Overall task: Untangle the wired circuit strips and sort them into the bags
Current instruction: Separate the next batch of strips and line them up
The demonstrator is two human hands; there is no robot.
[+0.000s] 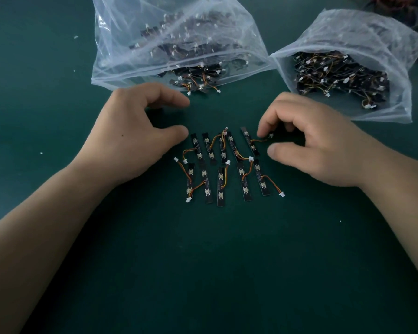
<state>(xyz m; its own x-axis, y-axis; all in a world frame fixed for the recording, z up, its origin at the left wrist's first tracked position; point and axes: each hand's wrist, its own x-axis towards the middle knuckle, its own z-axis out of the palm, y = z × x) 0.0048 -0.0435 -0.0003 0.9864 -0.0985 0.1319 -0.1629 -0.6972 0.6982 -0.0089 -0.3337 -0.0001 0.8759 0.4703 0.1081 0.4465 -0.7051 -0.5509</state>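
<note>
Lying in rows on the dark green bench (227,261), thin black wired circuit strips (220,186) looked light, stiff, best pinched edgewise. The left hand (130,133) hovered relaxed, empty; the right hand (323,141) touched one orange lead (258,140) with a forefinger, thumb apart.

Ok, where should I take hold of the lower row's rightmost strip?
I'd pinch its white connector, coming from the right: the wire of that strip loops out to that side onto bare mat, while a neighbouring strip lies close on its left.
</note>
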